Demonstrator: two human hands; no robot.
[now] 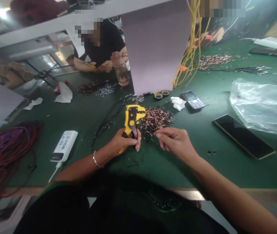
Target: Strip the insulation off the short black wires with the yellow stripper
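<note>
A yellow and black wire stripper [131, 121] stands upright in my left hand [126, 141], its jaws pointing right. The fingers of that hand are wrapped round its handles. My right hand [174, 139] is closed in a pinch at the near right edge of a pile of short copper-ended wires [158, 118]. What lies between its fingertips is too small to make out. The pile sits on the green table just beyond both hands, to the right of the stripper's jaws. Thin dark wires [106, 123] lie to the left of the stripper.
Behind the pile are rolls of tape [161, 94], a crumpled tissue [178, 103] and a keypad phone [193, 100]. A smartphone [244, 136] and plastic bag [262, 105] lie right. At left are a white power bank [64, 146] and coiled red cables [6, 159]. Co-workers sit opposite, beyond a divider [156, 48].
</note>
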